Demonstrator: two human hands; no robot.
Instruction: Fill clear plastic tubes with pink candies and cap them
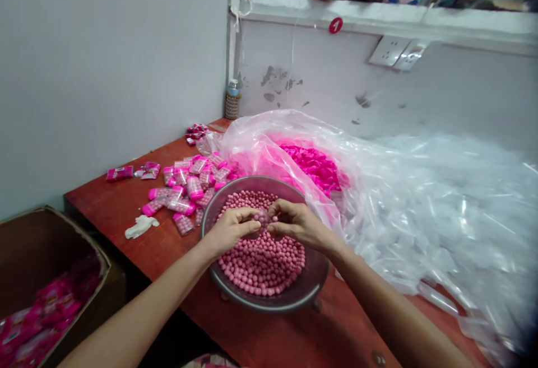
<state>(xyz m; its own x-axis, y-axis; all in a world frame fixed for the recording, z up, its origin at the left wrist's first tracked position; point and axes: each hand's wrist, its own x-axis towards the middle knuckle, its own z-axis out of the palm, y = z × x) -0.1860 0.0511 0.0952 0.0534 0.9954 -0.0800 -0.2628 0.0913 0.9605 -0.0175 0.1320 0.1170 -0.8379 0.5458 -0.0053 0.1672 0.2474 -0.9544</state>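
My left hand (232,229) is closed round a small clear container (261,218) with pink balls in it, held over the bowl. My right hand (299,223) is beside the container's right side, with thumb and forefinger pinched on a pink ball (275,219). Below both hands, a grey bowl (269,303) holds a heap of pink balls (263,264). Left of the bowl lies a pile of filled clear containers with pink caps (194,187). Behind it, a clear plastic bag (252,127) holds bright pink caps (313,169).
Clear empty containers (420,211) are heaped at the right of the red table (176,264). A cardboard box (105,267) with pink packets stands at the lower left. White scrap (141,226) and pink packets (120,173) lie at left. A shelf (378,21) runs above the back.
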